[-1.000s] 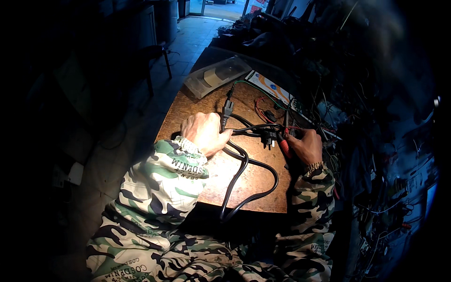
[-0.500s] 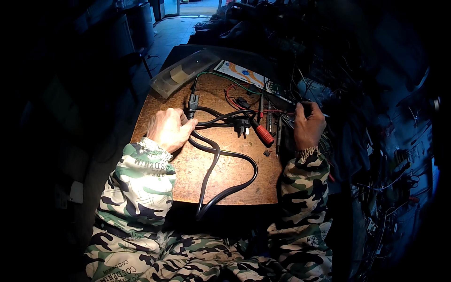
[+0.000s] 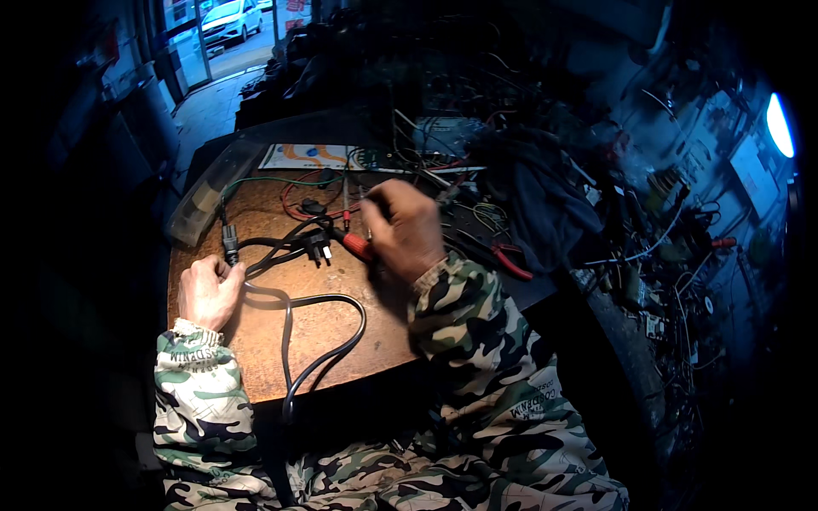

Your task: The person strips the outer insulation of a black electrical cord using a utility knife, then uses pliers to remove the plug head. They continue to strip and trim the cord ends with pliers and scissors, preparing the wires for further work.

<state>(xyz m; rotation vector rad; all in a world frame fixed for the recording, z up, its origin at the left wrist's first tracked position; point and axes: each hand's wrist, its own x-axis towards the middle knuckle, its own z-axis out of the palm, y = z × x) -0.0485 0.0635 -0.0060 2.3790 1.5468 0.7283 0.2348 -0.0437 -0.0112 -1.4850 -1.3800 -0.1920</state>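
Observation:
My left hand (image 3: 209,291) pinches the black power cord just below its grey-and-black connector (image 3: 229,243). A green wire (image 3: 281,180) runs up from that connector. The cord (image 3: 326,300) loops toward me over the wooden board (image 3: 256,358). A black three-pin plug (image 3: 318,245) lies among its coils. My right hand (image 3: 400,226), slightly blurred, is curled just right of a red-handled tool (image 3: 356,247), partly covering it; what its fingers hold is hidden. A red probe (image 3: 346,217) lies behind.
A clear plastic case (image 3: 209,192) and a white-orange strip (image 3: 302,156) sit at the back. Red-handled pliers (image 3: 511,264), dark cloth (image 3: 554,213) and tangled wires fill the right. A doorway (image 3: 234,47) shows a parked car outside.
The view has swung right. My right hand has left the red-handled tool, gone rightward among the wires, then come back left beside it. My left hand stays on the cord.

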